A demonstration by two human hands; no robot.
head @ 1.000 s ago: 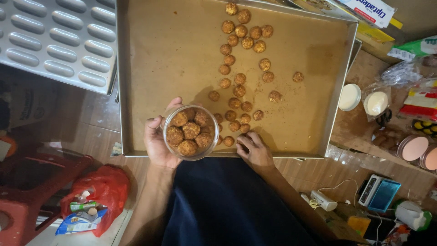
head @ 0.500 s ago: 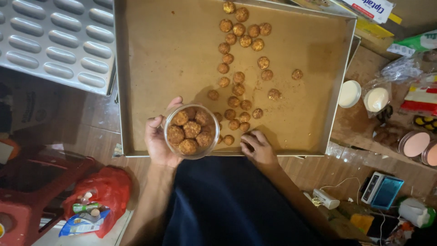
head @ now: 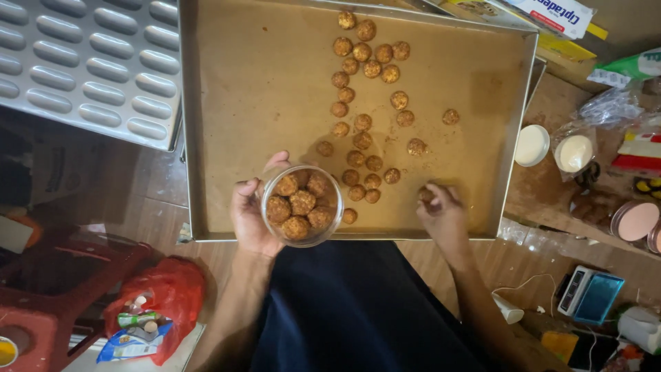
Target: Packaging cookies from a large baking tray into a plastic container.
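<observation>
At the lower centre of the frame, the left hand [head: 249, 219] grips a small clear round container [head: 301, 205], fingers wrapped round its left wall, thumb along the upper rim. Container holds about six browned crumb-coated balls, packed close, and sits over the near edge of a large baking tray [head: 206, 138] lined with brown paper. To the right, near the tray's lower edge, the right hand [head: 443, 213] rests on the paper, fingertips pinched closed around one loose ball [head: 426, 195], which is mostly hidden by the fingers. More loose balls [head: 365, 89] lie in a ragged line from the top centre of the tray down towards the container; a few strays sit apart to the right of that line. Upper left of the frame: a grey metal mould pan [head: 82, 62] with rows of oblong wells, just beside the tray. Right of the tray: two white round lids [head: 554, 148] on a cluttered wooden surface. Lower left: a red plastic bag [head: 162, 300] beside a red stool [head: 41, 296]. Lower right: a small scale with a blue display [head: 590, 295].
</observation>
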